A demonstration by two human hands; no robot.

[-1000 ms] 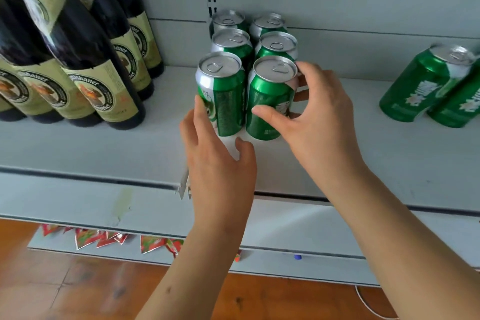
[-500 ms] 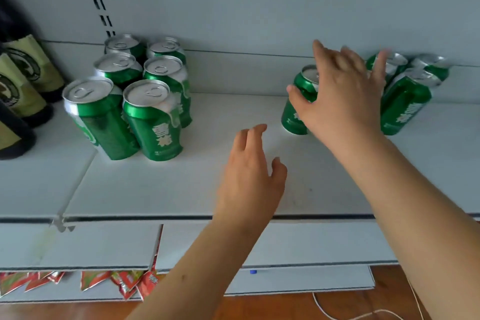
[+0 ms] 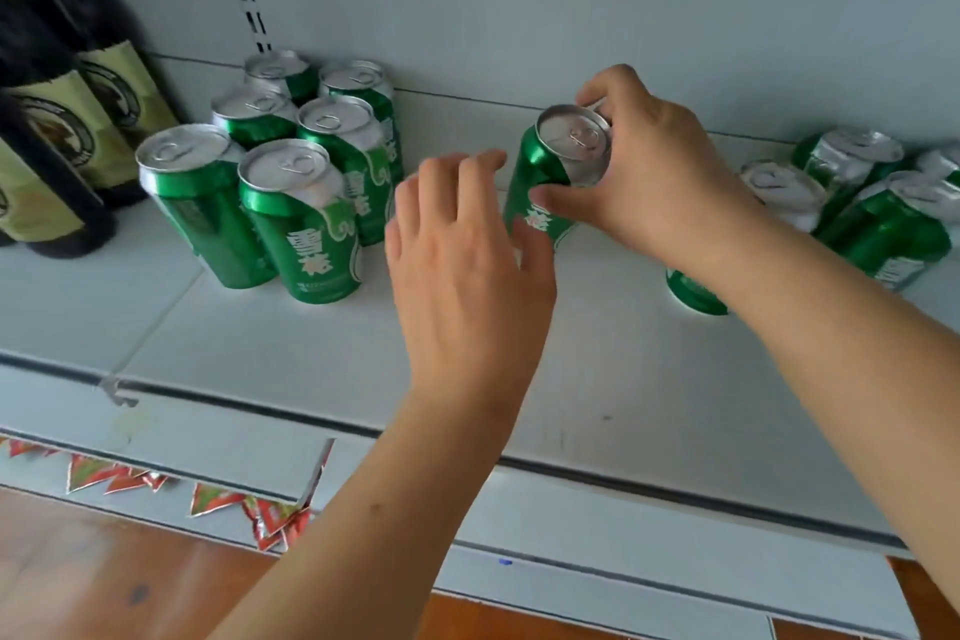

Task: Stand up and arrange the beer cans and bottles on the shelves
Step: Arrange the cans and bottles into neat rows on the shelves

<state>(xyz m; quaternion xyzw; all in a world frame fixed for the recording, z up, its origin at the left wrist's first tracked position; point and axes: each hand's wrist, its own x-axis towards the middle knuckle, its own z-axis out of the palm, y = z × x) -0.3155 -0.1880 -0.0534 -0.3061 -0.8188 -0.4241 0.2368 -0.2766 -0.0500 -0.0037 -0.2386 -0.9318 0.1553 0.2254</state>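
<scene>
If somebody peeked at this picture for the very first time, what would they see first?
Probably the right hand gripping a green can in the middle of the white shelf, with the left hand open right beside it. Next, the neat block of six standing cans to the left, and the jumbled cans leaning at the far right. Dark bottles stand at the left edge.
</scene>
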